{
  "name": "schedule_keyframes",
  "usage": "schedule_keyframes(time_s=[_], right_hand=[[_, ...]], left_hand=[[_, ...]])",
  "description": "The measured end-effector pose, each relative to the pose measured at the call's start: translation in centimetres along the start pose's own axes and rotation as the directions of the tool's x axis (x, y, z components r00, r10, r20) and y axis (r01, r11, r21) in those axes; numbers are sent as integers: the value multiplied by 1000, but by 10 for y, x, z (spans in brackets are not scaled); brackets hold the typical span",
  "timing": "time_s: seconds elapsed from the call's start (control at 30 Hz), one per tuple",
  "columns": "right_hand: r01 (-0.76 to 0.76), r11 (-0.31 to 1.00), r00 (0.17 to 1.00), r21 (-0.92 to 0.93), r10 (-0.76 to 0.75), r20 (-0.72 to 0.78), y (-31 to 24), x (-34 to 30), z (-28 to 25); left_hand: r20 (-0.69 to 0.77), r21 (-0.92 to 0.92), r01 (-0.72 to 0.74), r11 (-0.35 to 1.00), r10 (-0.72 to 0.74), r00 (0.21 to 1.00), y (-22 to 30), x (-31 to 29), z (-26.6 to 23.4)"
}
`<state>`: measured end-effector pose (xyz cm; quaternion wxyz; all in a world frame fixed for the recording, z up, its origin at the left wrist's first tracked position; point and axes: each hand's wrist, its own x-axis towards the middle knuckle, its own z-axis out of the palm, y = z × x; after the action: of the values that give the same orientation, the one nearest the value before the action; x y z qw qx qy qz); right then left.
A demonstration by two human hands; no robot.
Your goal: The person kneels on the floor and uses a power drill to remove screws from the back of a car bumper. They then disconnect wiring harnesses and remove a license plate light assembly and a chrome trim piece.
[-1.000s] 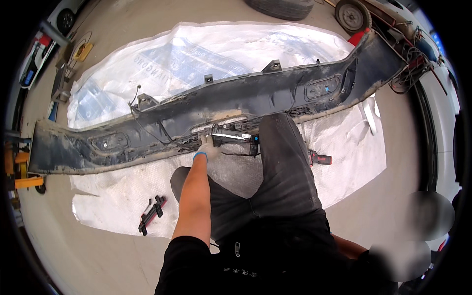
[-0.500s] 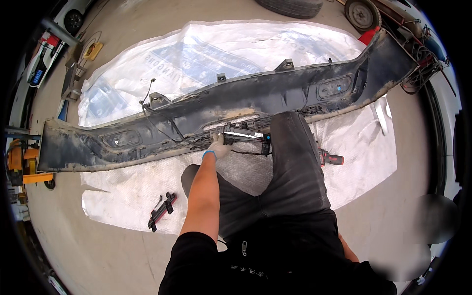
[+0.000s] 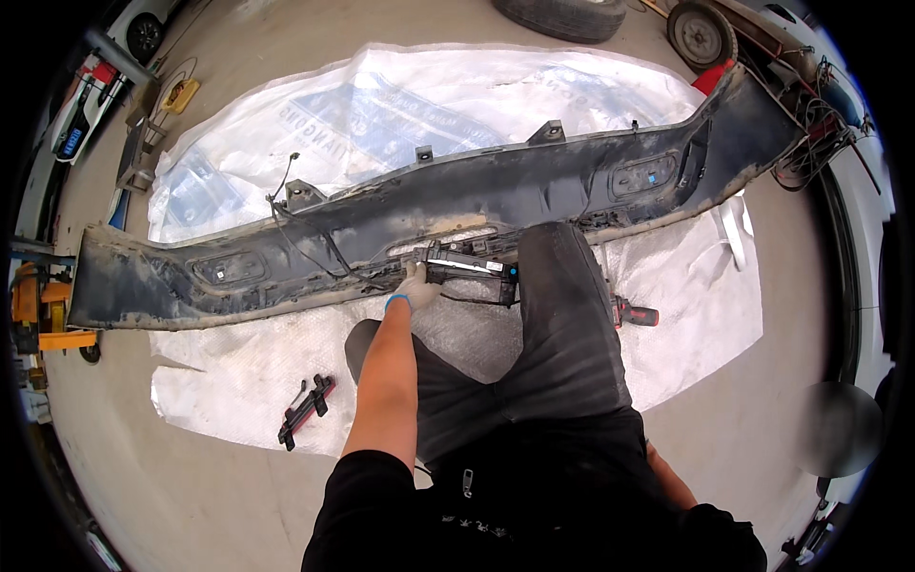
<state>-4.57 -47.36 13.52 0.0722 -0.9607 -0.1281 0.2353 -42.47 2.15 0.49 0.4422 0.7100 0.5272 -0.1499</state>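
The gloved left hand (image 3: 414, 289) touched the left end of a black module (image 3: 474, 267); whether it was clamped on it, one could not tell. The right hand was out of sight, its state unknown. The module lay at the near edge of a long dark bumper (image 3: 391, 210), between the person's legs (image 3: 572, 324); a red-and-black power tool (image 3: 639, 316) lay on white sheeting (image 3: 229, 410) to the right

The head view has shifted since a second ago: the bumper cover (image 3: 457, 184) sits slightly farther right in it (though a touch left of its place half a second ago). The right forearm (image 3: 670, 474) slants more steeply. One blurred round patch (image 3: 839, 429) shows at lower right, where two did.
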Motion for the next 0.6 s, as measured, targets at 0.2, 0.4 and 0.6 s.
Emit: schedule_keyframes(time_s=[0.2,0.4,0.6], right_hand=[[-16,1000,1000,1,16,-10,6,2,-9],[-1,1000,1000,-18,1,-4,6,8,-17],[72,997,996,-37,-73,-53,-21,30,-76]], left_hand=[[-6,-22,-3,1000,3,1000,7,1,1],[1,-34,-3,999,4,1000,-1,1,-1],[82,3,13,1000,-13,997,17,-2,-10]])
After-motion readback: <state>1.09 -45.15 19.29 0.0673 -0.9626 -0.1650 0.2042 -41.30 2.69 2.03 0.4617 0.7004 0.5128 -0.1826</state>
